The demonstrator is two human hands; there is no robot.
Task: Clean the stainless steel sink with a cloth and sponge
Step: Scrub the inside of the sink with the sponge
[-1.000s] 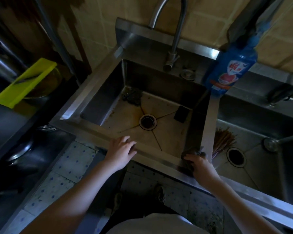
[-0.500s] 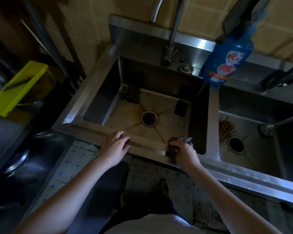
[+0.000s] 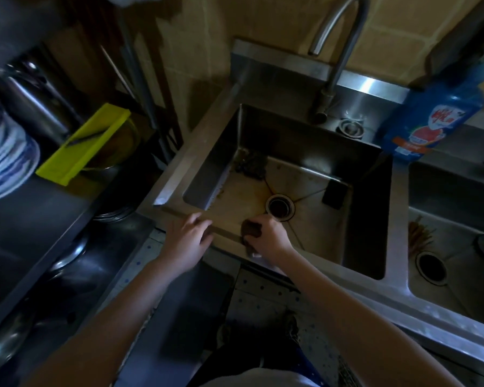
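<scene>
Stainless steel is looking pretty grim in the head view, which is the only camera I'm getting. The sink (image 3: 190, 163) is showing brown staining over its floor, heaviest around the drain (image 3: 280, 206) and along the left wall. My guy's right hand (image 3: 268, 238) is clamping a dark wadded cloth (image 3: 251, 229) and pressing it onto the front rim. The left hand (image 3: 186, 238) is lying on that same rim with loose fingers, bracing and gripping nothing. So the hands are sitting just beside each other, not touching as far as I can tell. A black block (image 3: 334, 195), probably the sponge, is lying on the basin floor near the right wall, well apart from both hands. A dark scrubby lump (image 3: 249, 163) is sitting in the back-left corner. Here's what I'm worrying about: a wipe heading left along the rim is going to run straight into those left fingers unless that hand is lifting out of the way. The rim is also narrow and likely slick, so heavy pressing could be sending the cloth sliding off onto the floor or down into the basin. And it's dim, so I'm probably missing grime on the shadowed right wall. The blue detergent bottle (image 3: 428, 121) is standing up on the back ledge, well clear for now.
</scene>
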